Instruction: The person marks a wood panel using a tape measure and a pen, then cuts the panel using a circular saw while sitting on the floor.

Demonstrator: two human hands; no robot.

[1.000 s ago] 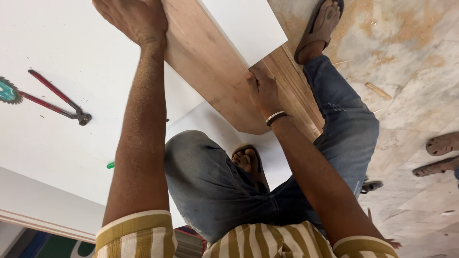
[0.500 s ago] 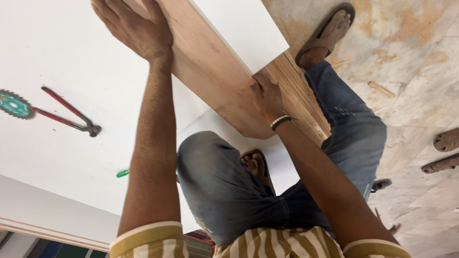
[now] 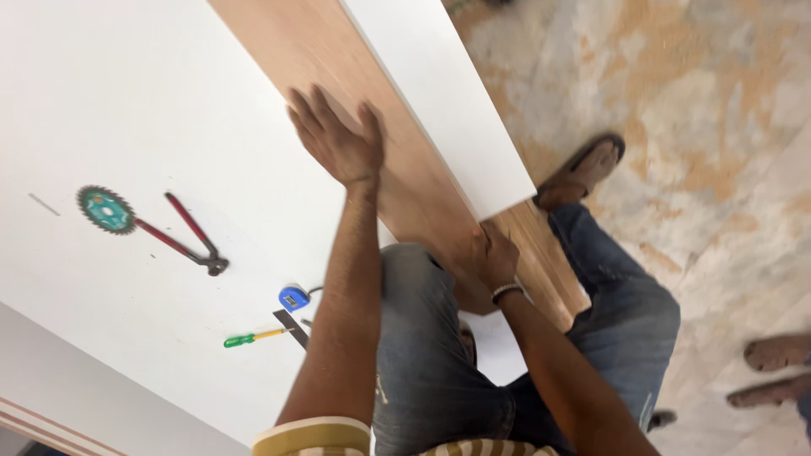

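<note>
honestly, here's how it looks to me right now:

left hand: your left hand (image 3: 338, 143) lies flat and spread on the brown face of the board (image 3: 405, 181), fingers open, pressing and not gripping.

right hand: your right hand (image 3: 492, 257) is curled round the near end of the board, close to your knee (image 3: 414, 287). looks like a real grasp, though the fingertips are hidden so i can't tell how deep it goes.

board: long wooden piece with a white strip (image 3: 439, 93) on its upper edge, running from top left down to your lap, resting against the big white panel (image 3: 127, 101).

slip risk: the flat palm has nothing to hook onto. if the board shifts sideways it could slide out from under that hand, and only the right one would catch it.

foot risk: your sandalled foot (image 3: 583, 173) sits just beside the low end, so a dropped board could land right on the toes.

tools: saw blade (image 3: 105, 209), red pliers (image 3: 190, 236), blue tape measure (image 3: 293, 297) and green screwdriver (image 3: 252, 339) lie on the panel near your left arm. a sweeping elbow could knock them about.

bystander: someone else's feet (image 3: 773, 371) are at the right edge, well apart from the board.
</note>
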